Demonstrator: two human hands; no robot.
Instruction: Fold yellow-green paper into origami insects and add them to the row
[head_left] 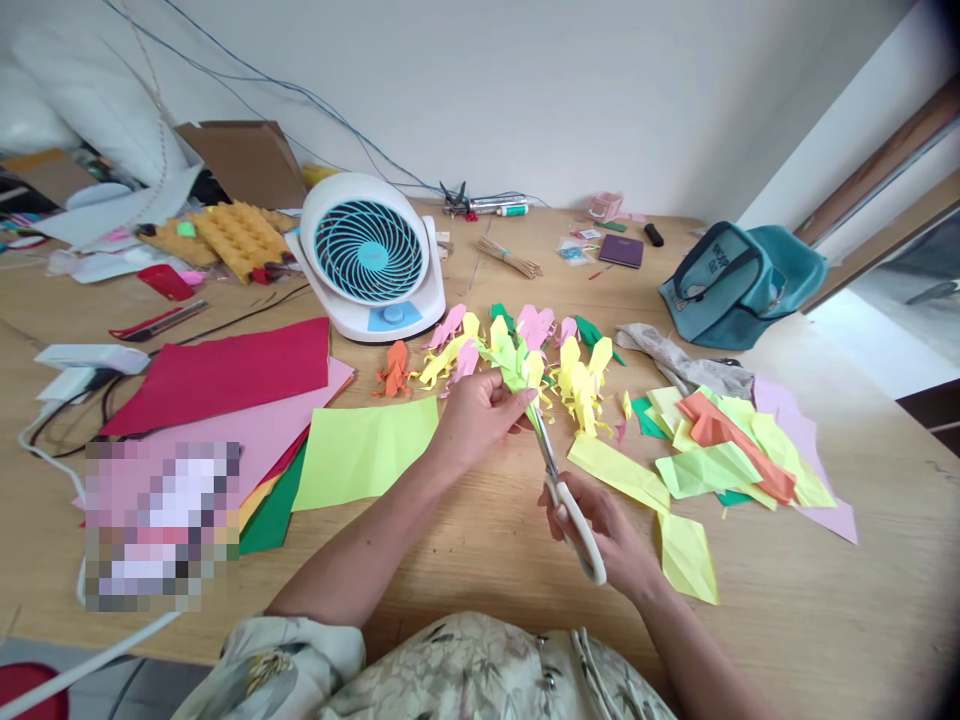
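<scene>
Pinched in my left hand (pixel 480 415) is a light green folded paper figure (pixel 508 358), held up over the middle of the table. My right hand (pixel 600 525) grips white-handled scissors (pixel 574 520), whose blades point up and away from me. The blade tips meet the figure's lower end beside my left fingertips; how far they are apart is hard to see. Right behind my hands stand several folded paper figures in yellow (pixel 581 385), pink (pixel 536 325), dark green (pixel 592 338) and orange (pixel 394 368).
A white fan (pixel 367 250) stands behind the figures. Coloured paper sheets (pixel 232 370) and a lime sheet (pixel 367 450) lie left. Paper scraps (pixel 709 465), a grey cloth (pixel 686 360) and a teal cap (pixel 742 280) are on the right. A bundle of thin sticks (pixel 510 258) lies farther back.
</scene>
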